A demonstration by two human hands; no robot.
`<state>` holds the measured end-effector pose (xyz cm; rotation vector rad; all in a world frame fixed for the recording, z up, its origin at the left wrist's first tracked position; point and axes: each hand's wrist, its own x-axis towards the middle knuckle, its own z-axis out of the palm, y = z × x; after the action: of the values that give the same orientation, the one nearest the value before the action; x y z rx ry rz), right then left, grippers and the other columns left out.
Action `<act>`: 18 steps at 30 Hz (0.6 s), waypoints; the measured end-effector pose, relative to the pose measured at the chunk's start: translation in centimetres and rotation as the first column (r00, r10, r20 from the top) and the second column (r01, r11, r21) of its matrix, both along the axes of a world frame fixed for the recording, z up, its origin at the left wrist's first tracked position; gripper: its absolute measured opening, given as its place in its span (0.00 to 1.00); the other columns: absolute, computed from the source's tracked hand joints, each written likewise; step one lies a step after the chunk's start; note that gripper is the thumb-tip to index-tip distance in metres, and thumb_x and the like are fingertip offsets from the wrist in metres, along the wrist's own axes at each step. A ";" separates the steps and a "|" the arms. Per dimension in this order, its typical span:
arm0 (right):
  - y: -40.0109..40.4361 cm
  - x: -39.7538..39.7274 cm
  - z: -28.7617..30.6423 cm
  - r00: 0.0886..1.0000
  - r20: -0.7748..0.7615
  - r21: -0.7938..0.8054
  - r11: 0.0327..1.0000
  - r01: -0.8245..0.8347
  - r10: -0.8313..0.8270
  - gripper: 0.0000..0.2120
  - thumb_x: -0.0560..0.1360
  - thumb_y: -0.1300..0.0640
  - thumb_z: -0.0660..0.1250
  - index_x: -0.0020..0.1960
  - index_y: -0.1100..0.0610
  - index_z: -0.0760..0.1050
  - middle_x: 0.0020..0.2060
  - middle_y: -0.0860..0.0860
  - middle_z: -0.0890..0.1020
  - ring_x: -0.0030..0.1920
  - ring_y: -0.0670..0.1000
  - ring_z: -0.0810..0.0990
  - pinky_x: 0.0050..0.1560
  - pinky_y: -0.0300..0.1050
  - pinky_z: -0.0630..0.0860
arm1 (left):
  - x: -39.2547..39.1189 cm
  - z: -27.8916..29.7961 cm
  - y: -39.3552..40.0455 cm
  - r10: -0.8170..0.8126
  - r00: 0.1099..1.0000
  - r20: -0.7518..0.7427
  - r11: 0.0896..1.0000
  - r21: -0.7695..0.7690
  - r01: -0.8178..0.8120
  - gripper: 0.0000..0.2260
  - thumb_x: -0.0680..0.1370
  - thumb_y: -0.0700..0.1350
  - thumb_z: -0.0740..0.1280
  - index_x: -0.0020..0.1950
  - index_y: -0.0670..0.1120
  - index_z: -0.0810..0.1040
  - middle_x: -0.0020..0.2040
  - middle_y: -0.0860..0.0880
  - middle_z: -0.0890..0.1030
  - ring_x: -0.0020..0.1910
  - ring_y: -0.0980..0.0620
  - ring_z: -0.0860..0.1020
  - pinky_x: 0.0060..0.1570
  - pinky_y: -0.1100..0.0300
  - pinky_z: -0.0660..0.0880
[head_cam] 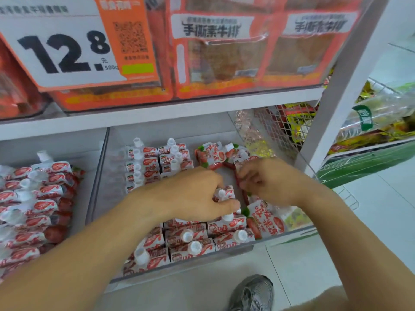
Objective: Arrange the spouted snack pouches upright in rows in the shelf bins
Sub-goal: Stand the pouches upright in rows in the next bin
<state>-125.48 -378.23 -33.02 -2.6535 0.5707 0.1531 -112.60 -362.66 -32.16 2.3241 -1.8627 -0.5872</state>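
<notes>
Both bare forearms reaching into a clear, hard-walled plastic shelf bin under a white shelf board. Left hand, knuckles up, fingers curled around one small glossy red-and-white spouted snack pouch with a white screw cap, held near the bin's middle. Right hand, just to the right, fingers bent and pinching the thin red edge of a pouch lying flat; exact grip partly hidden. Far left in the same bin, two tidy upright pouch rows, caps pointing up. Nearer, a front cluster of standing pouches packed against the front wall. Far right, a loose crumpled pouch on its side; near right, a larger flat pouch lying face up. Left neighbouring bin crowded with slanting pouches of the same kind. Above, orange film-wrapped snack packs and a white-and-orange price card. Right, a white wire-mesh divider. Near bottom, a grey mesh sneaker on pale floor tiles.
</notes>
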 end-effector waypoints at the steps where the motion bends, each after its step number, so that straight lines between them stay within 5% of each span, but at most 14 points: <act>1: 0.1 -0.8 0.7 0.997 -0.027 -0.064 0.996 0.068 -0.069 0.09 0.77 0.51 0.66 0.50 0.55 0.81 0.47 0.52 0.84 0.48 0.53 0.82 0.51 0.50 0.79 | 0.1 -0.4 0.2 -0.004 1.000 -0.001 1.000 -0.028 0.004 0.33 0.72 0.73 0.55 0.50 0.44 0.78 0.42 0.43 0.81 0.38 0.47 0.79 0.40 0.47 0.77; 4: 2.5 -2.2 2.0 0.929 -0.334 -0.165 0.980 0.108 -0.159 0.18 0.75 0.42 0.67 0.57 0.54 0.76 0.53 0.52 0.81 0.53 0.54 0.80 0.49 0.44 0.77 | 0.1 -1.3 0.6 -0.026 0.999 0.043 0.993 -0.111 0.030 0.34 0.70 0.73 0.51 0.52 0.46 0.78 0.44 0.47 0.81 0.42 0.49 0.79 0.44 0.49 0.77; 8: 4.5 -2.1 2.4 0.864 -0.479 -0.259 0.965 0.028 -0.154 0.17 0.73 0.53 0.72 0.60 0.54 0.75 0.56 0.51 0.80 0.56 0.54 0.80 0.46 0.42 0.74 | 0.1 -1.6 1.0 -0.042 0.997 0.067 0.987 -0.154 0.052 0.31 0.72 0.73 0.51 0.50 0.48 0.77 0.42 0.49 0.79 0.41 0.50 0.77 0.43 0.50 0.76; 11: 3.5 -2.6 4.0 0.917 -0.339 -0.249 0.960 0.129 -0.211 0.13 0.67 0.51 0.75 0.51 0.49 0.79 0.48 0.49 0.81 0.48 0.52 0.81 0.46 0.44 0.78 | 0.3 -1.6 1.3 -0.052 0.997 0.065 0.980 -0.188 0.063 0.31 0.73 0.73 0.51 0.49 0.48 0.77 0.41 0.49 0.79 0.40 0.51 0.77 0.41 0.50 0.76; 14: 2.1 -2.6 4.5 0.971 -0.038 -0.175 0.958 0.226 -0.236 0.08 0.67 0.54 0.76 0.45 0.49 0.83 0.39 0.47 0.83 0.38 0.48 0.80 0.39 0.44 0.79 | 0.1 -1.7 1.5 -0.067 0.996 0.053 0.973 -0.217 0.077 0.28 0.75 0.71 0.52 0.44 0.47 0.76 0.37 0.49 0.76 0.36 0.50 0.76 0.38 0.50 0.75; 18: 0.7 0.5 2.2 0.905 0.373 -0.031 0.972 0.234 -0.206 0.12 0.66 0.55 0.80 0.48 0.51 0.83 0.42 0.45 0.81 0.39 0.45 0.78 0.35 0.29 0.67 | -1.1 -1.2 2.5 -0.039 0.983 0.179 0.973 -0.217 0.078 0.29 0.78 0.68 0.46 0.53 0.49 0.77 0.43 0.51 0.78 0.44 0.51 0.76 0.49 0.56 0.72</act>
<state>-125.03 -377.57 -30.81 -2.5689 0.7515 -0.4329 -113.70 -360.20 -33.40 2.2424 -1.9603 -0.1716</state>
